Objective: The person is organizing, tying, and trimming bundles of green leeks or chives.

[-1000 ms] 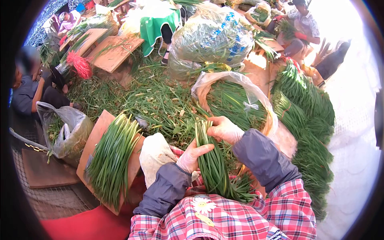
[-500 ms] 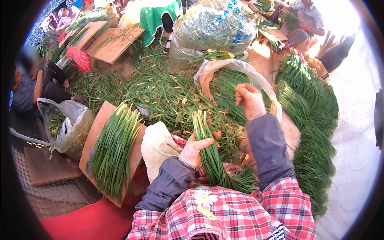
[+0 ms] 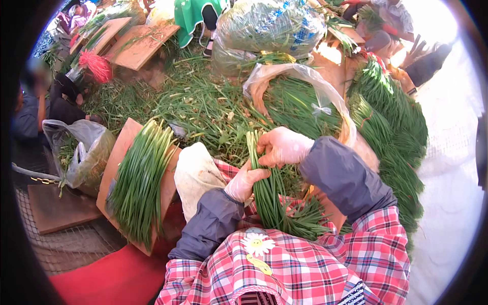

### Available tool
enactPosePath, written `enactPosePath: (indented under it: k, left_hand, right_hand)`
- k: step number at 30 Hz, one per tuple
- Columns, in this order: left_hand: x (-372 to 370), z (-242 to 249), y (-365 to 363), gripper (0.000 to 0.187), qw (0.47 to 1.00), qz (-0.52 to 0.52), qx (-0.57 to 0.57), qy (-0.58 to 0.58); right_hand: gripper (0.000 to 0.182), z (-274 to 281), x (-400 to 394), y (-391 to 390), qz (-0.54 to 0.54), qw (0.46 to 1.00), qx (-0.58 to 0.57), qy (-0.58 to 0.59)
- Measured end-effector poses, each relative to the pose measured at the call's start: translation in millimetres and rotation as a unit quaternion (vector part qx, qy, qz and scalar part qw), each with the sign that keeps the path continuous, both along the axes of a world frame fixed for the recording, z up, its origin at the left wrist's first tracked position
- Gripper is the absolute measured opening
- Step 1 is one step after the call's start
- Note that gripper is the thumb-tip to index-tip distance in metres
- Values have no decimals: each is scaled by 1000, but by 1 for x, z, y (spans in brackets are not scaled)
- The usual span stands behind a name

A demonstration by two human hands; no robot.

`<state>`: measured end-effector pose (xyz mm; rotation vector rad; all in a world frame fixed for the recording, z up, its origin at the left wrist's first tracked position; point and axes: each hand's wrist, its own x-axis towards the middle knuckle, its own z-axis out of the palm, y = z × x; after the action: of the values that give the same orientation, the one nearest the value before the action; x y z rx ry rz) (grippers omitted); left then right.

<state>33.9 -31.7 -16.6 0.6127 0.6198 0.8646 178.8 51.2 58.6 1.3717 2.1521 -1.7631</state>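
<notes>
A bundle of long green stalks lies across my lap, its pale ends pointing up and away from me. My left hand is wrapped round it from the left. At the pale ends, my right hand has its fingers bent and pressed against the stalks; what lies between its fingertips is too small to tell. Both hands wear thin clear gloves. On a tilted board to the left rests another pile of green stalks.
An open plastic bag of greens stands ahead. Tied bundles line the right side. Another plastic bag sits at left. Loose stalks cover the ground. A person sits at far left; others are at the back.
My right hand has come down and left from above the open bag to the pale ends of the bundle. My left hand still holds the bundle. The view has shifted slightly.
</notes>
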Motion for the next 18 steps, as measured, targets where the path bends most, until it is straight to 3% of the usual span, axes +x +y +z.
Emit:
enactPosePath:
  k: [3, 7, 8, 10, 12, 14, 15, 18]
  left_hand:
    - [0, 9, -2, 28, 1000, -13, 12, -1]
    - [-2, -14, 0, 23, 998, -9, -18, -54]
    - [-4, -22, -1, 35, 997, 2, -55, -49]
    - [-7, -18, -2, 44, 994, 6, -71, -89]
    - [-12, -28, 0, 62, 989, 6, -80, -123]
    - [-18, -24, -2, 65, 985, 51, -78, -147]
    - [-21, -22, -4, 67, 981, 74, -78, -159]
    - [-33, -16, -7, 70, 971, 155, -43, -179]
  right_hand:
    - [24, -5, 5, 1, -30, 995, -91, 19]
    - [17, -24, 3, -21, -188, 960, -147, 144]
    - [15, -30, 5, -23, -235, 939, -172, 185]
    - [12, -35, 10, -23, -316, 867, -224, 315]
    - [13, -32, 18, -11, -426, 738, -257, 456]
    - [23, -28, 53, 12, -380, 653, -273, 596]
    - [24, -8, 62, 14, -398, 676, -185, 592]
    - [17, 10, 98, 23, -392, 702, -71, 590]
